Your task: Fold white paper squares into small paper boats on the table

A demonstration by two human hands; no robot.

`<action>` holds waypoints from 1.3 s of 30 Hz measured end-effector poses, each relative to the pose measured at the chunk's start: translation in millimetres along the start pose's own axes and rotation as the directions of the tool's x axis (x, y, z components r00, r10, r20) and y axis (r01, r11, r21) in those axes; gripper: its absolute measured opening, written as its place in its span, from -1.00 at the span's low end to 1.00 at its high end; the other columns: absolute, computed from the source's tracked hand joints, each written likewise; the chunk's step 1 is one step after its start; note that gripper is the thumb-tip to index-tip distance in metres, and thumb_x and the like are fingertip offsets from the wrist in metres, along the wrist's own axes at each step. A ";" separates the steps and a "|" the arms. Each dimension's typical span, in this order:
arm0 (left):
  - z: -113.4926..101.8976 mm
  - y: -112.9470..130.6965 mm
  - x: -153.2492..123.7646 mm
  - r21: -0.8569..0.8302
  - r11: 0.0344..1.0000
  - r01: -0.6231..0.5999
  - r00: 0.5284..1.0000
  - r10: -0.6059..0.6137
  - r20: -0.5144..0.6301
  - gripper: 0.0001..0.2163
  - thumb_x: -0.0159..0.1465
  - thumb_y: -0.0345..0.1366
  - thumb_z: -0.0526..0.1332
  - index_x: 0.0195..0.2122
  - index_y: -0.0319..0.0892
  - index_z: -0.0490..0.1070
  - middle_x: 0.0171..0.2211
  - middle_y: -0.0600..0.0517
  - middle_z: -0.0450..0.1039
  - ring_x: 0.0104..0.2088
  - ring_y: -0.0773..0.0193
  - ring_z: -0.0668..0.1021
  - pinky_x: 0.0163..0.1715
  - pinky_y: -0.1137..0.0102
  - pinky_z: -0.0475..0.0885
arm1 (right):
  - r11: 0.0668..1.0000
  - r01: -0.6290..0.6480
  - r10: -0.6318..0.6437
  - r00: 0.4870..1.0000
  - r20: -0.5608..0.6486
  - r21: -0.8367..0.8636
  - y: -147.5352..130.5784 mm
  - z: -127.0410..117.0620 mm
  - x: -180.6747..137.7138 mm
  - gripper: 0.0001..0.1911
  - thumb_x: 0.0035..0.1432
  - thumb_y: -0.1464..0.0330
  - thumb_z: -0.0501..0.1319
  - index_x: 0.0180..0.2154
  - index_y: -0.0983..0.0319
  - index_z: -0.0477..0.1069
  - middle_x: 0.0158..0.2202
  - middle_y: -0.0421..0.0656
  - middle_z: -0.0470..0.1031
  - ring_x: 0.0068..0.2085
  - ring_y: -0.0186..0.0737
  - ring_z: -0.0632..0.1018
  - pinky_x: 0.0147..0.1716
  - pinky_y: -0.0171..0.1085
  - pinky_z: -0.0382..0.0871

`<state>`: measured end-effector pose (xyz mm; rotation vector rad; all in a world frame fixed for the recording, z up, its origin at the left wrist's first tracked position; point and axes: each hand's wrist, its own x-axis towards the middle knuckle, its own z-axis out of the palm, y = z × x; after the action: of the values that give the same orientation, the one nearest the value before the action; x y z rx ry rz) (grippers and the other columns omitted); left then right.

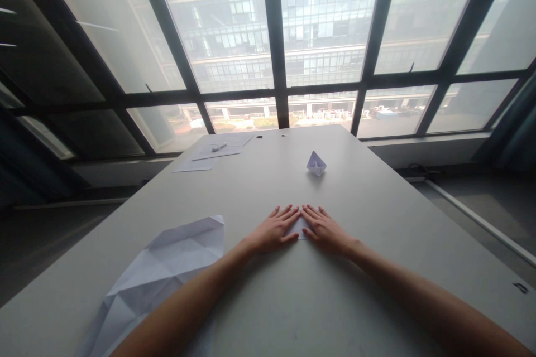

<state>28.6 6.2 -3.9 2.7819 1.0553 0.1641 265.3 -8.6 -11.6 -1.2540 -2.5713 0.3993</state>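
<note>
My left hand and my right hand lie flat side by side on the grey table, fingers stretched out and fingertips nearly touching. Both press on a small folded white paper, of which only a bit shows between them. A small folded paper boat stands on the table beyond my hands, slightly to the right.
A large creased white sheet lies at the near left, partly under my left forearm. Loose papers with a pen lie at the table's far left corner. Tall windows with dark frames stand behind the table.
</note>
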 end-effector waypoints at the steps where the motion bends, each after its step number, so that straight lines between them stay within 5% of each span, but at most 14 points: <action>1: -0.1 0.1 0.0 0.000 1.000 0.001 1.000 -0.001 0.003 -0.34 0.42 0.11 -0.05 0.45 0.00 -0.23 0.43 0.01 -0.15 0.42 0.06 -0.04 0.37 0.08 -0.12 | 1.000 0.000 0.000 1.000 -0.001 -0.003 -0.2 -0.1 -0.2 -0.32 0.37 0.17 -0.07 0.40 0.35 -0.06 0.42 0.03 -0.06 0.42 -0.13 -0.02 0.38 -0.05 -0.24; 9: -0.9 1.8 -0.4 0.042 0.998 0.047 0.999 -0.047 0.014 -0.35 0.41 0.14 -0.10 0.44 -0.02 -0.17 0.43 -0.04 -0.15 0.42 0.04 -0.05 0.35 -0.04 -0.30 | 0.995 -0.094 0.094 0.996 -0.001 -0.034 0.5 3.6 1.6 -0.30 0.38 0.13 -0.10 0.38 0.40 -0.03 0.42 0.08 -0.09 0.43 -0.07 -0.03 0.37 0.00 -0.24; 18: 2.8 2.4 0.7 0.063 0.989 0.134 0.991 -0.134 0.004 -0.23 0.37 0.22 -0.12 0.44 -0.21 -0.15 0.43 -0.23 -0.21 0.42 -0.03 -0.08 0.34 -0.05 -0.25 | 0.973 -0.228 0.227 0.973 -0.034 -0.046 6.2 11.7 3.2 -0.26 0.35 0.10 -0.08 0.38 0.44 -0.04 0.43 0.13 -0.12 0.43 0.00 -0.07 0.36 0.05 -0.29; 29: -0.1 3.4 -0.8 0.041 0.992 0.120 0.993 -0.120 -0.005 -0.25 0.38 0.18 -0.08 0.44 -0.18 -0.18 0.43 -0.18 -0.20 0.43 -0.01 -0.08 0.35 -0.03 -0.23 | 0.998 -0.062 0.061 0.997 -0.053 -0.018 -1.6 0.9 -0.1 -0.37 0.35 0.20 0.01 0.36 0.30 0.08 0.42 0.06 -0.04 0.42 -0.10 -0.01 0.37 -0.02 -0.25; 39: -1.1 -2.1 -1.7 -0.088 0.995 0.037 0.998 -0.040 -0.042 -0.25 0.30 0.14 0.15 0.41 -0.09 -0.01 0.41 -0.14 -0.04 0.40 -0.02 0.07 0.36 0.01 -0.10 | 0.994 -0.104 0.104 0.994 -0.039 -0.013 -2.0 1.1 0.3 -0.37 0.36 0.20 0.01 0.37 0.30 0.06 0.41 0.09 -0.01 0.41 -0.06 0.03 0.36 0.01 -0.19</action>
<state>25.9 6.7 -3.3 2.6897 1.0840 0.2614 263.3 -9.7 -11.8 -1.3912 -2.4894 0.3730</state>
